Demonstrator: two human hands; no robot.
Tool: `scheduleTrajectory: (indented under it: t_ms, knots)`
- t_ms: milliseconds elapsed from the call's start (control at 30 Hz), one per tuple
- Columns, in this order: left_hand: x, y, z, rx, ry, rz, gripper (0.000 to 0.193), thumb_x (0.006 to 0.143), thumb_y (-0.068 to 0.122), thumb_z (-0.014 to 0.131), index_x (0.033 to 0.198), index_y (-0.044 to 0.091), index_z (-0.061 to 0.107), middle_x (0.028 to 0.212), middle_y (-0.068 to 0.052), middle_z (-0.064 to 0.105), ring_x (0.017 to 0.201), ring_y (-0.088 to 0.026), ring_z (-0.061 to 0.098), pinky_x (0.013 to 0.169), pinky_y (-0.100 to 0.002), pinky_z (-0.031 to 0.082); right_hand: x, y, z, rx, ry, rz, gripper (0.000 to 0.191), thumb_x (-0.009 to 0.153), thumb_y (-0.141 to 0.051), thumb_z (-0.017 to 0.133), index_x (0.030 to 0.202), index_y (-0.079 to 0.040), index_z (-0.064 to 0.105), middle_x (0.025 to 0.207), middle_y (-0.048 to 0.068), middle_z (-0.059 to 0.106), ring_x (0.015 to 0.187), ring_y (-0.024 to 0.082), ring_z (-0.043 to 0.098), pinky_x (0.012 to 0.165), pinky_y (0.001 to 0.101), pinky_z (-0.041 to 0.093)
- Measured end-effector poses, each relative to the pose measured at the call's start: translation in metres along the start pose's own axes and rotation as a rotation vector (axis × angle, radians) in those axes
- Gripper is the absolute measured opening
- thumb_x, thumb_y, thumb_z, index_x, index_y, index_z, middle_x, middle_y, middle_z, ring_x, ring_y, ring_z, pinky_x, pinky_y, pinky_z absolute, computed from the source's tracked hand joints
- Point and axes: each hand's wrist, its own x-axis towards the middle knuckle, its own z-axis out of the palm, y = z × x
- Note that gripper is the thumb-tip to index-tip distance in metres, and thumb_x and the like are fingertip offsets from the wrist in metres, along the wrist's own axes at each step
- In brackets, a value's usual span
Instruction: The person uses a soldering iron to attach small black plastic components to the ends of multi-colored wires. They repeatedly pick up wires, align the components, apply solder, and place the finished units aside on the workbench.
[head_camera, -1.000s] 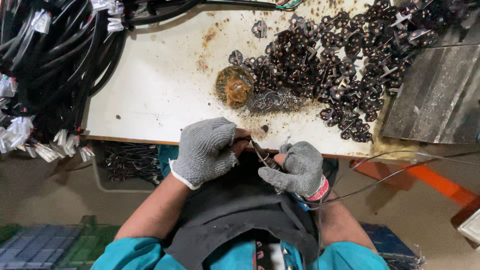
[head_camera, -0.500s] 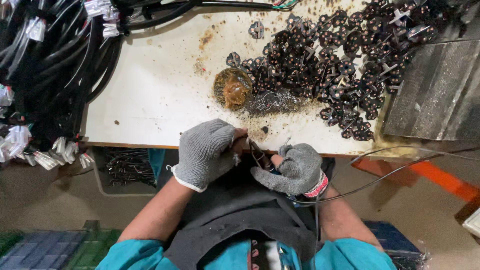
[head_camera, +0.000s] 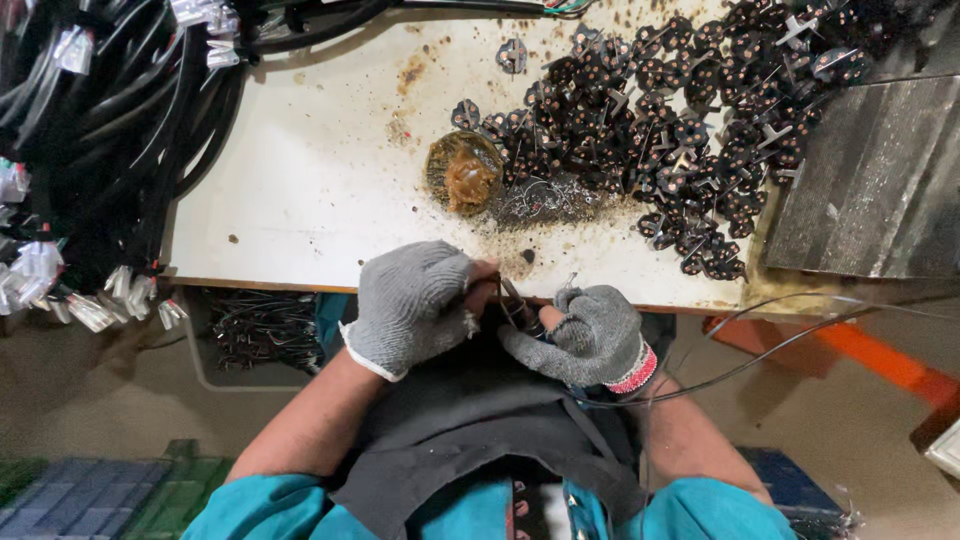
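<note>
At the lower middle of the frame, just below the desk (head_camera: 300, 190) edge, the left hand (head_camera: 412, 305) and right hand (head_camera: 592, 335), both gloved, meet over the lap, each grip closed on one small dark part (head_camera: 520, 310) with thin wires. It looks like fitting or twisting work mid-step, calling for steady fingers. A heap of dark pieces (head_camera: 660, 110) fills the upper right.

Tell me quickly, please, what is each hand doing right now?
Left hand: closed around a small dark part.
Right hand: closed, pinching the same part.
</note>
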Motion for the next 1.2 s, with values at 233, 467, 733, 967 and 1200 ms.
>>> scheduleTrajectory:
  t_ms: [233,467,733,967,1200]
  knots:
    - [0.003,0.006,0.004,-0.059,0.079,0.018,0.016,0.086,0.013,0.078,0.099,0.016,0.07,0.082,-0.006,0.069,0.071,-0.028,0.068,0.063,-0.038,0.052,-0.02,-0.007,0.009,0.424,-0.024,0.553,0.032,0.086,-0.039,0.078,0.07,-0.014,0.066,0.063,0.003,0.063,0.059,0.021,0.062,0.058,0.0386,0.047]
    - [-0.001,-0.003,0.006,-0.077,-0.037,0.039,0.016,0.081,0.014,0.082,0.092,0.017,0.071,0.075,-0.007,0.068,0.066,-0.029,0.067,0.059,-0.04,0.051,-0.02,-0.009,0.014,0.422,0.397,0.408,0.028,0.093,-0.038,0.064,0.088,-0.011,0.071,0.079,0.002,0.072,0.075,0.028,0.067,0.074,0.0405,0.052]
    - [-0.009,-0.009,0.016,-0.082,0.056,0.013,0.02,0.083,0.012,0.081,0.097,0.017,0.068,0.085,-0.004,0.073,0.073,-0.027,0.071,0.064,-0.039,0.054,-0.018,-0.016,0.009,0.484,0.405,0.56,0.036,0.095,-0.044,0.061,0.087,-0.012,0.075,0.081,0.005,0.072,0.075,0.025,0.068,0.075,0.0369,0.053]
    - [-0.011,-0.013,0.017,-0.122,0.063,0.024,0.027,0.083,0.008,0.08,0.103,0.017,0.064,0.097,-0.002,0.075,0.083,-0.026,0.074,0.072,-0.036,0.058,-0.012,-0.013,0.011,0.637,0.501,0.498,0.04,0.102,-0.044,0.063,0.1,-0.004,0.066,0.079,0.002,0.075,0.075,0.021,0.071,0.076,0.0374,0.058]
    - [-0.016,-0.016,0.004,-0.2,0.148,0.175,0.036,0.08,0.003,0.081,0.108,0.016,0.064,0.087,-0.005,0.07,0.071,-0.026,0.068,0.065,-0.037,0.054,-0.006,-0.032,-0.022,0.517,0.313,0.772,0.063,0.093,-0.061,0.061,0.095,0.0,0.074,0.079,0.008,0.069,0.073,0.02,0.069,0.066,0.0313,0.052]
